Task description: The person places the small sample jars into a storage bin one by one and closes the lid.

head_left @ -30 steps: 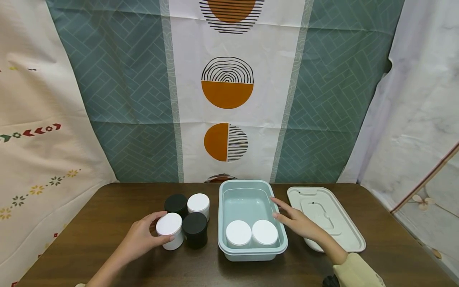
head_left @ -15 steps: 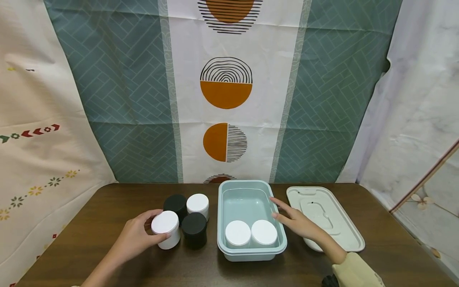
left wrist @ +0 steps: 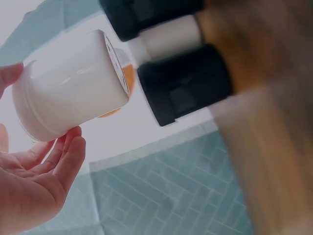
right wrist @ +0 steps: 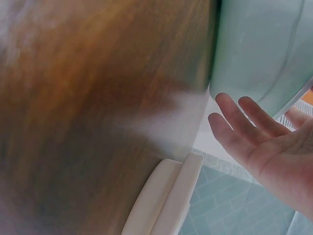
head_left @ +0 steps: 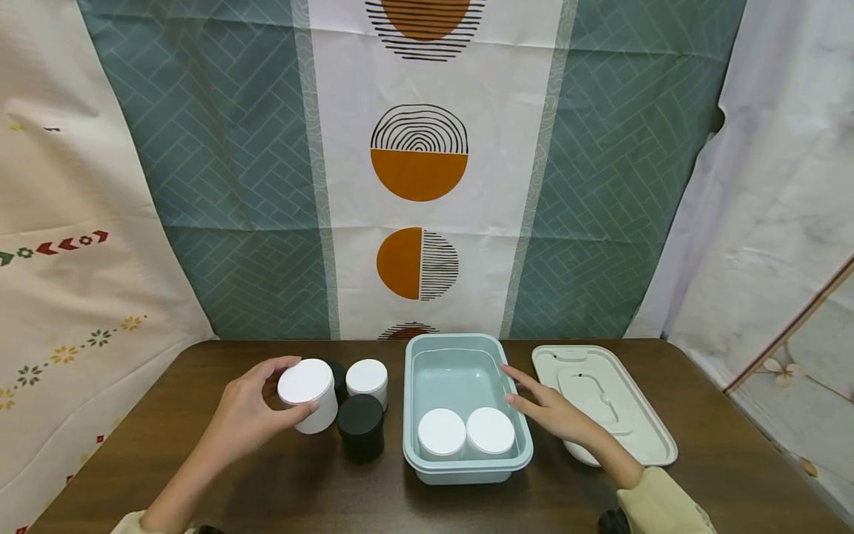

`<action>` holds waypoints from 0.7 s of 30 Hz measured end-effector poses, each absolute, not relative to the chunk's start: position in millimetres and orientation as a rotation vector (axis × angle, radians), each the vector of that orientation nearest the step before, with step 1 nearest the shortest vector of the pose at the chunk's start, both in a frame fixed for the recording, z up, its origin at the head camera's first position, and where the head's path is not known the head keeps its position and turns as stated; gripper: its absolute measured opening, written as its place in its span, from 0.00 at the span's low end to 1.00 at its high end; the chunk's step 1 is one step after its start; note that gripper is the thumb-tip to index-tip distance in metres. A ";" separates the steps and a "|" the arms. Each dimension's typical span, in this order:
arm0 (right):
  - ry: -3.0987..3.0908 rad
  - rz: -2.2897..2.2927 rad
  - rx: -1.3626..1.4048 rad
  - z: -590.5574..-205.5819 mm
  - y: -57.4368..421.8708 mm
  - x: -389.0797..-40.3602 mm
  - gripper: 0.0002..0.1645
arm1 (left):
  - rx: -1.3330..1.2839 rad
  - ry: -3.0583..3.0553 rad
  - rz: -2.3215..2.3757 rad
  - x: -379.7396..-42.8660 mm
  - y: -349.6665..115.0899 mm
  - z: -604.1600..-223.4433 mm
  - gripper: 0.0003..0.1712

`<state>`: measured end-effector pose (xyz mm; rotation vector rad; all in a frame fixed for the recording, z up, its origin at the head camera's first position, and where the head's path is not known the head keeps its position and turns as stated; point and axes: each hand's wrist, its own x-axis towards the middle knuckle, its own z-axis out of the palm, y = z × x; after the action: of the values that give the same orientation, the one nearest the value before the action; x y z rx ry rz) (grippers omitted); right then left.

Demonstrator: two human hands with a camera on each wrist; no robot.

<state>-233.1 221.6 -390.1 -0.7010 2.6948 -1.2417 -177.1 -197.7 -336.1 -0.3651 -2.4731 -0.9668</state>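
Note:
My left hand (head_left: 243, 408) grips a white lidded jar (head_left: 308, 393) by its lid, thumb on one side and fingers on the other. In the left wrist view that white jar (left wrist: 73, 88) is lifted above the table, its base tipped toward the camera's right. Close beside it stand a black jar (head_left: 361, 426), another white jar (head_left: 367, 382) and a second black jar (head_left: 339, 378), mostly hidden behind the held one. My right hand (head_left: 554, 411) rests at the right rim of a light blue bin (head_left: 412, 415), fingers relaxed and spread. Inside the bin's near end sit two white jars (head_left: 443, 432).
A pale rectangular lid (head_left: 640, 415) lies on the brown table (head_left: 267, 489) right of the bin. The table's back edge meets a patterned curtain (head_left: 253, 222). More cloth hangs at both sides.
My left hand has drawn the white jar leftward out of the group, then raised it off the table and away from me. The right hand stays at the bin.

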 end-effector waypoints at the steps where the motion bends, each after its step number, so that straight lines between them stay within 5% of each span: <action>1: 2.694 -1.242 -0.703 -390.2 221.5 -233.1 0.34 | -0.374 -2.463 -0.975 -177.8 -195.7 -333.7 0.34; 21: 2.692 -1.249 -0.695 -391.5 221.5 -233.8 0.34 | -0.629 -2.359 -1.206 -199.2 -116.6 -317.9 0.33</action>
<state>-233.8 221.5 -391.5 -0.6953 2.6924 -1.2492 -199.2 -116.6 -317.9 -0.6292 -2.3589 -1.2064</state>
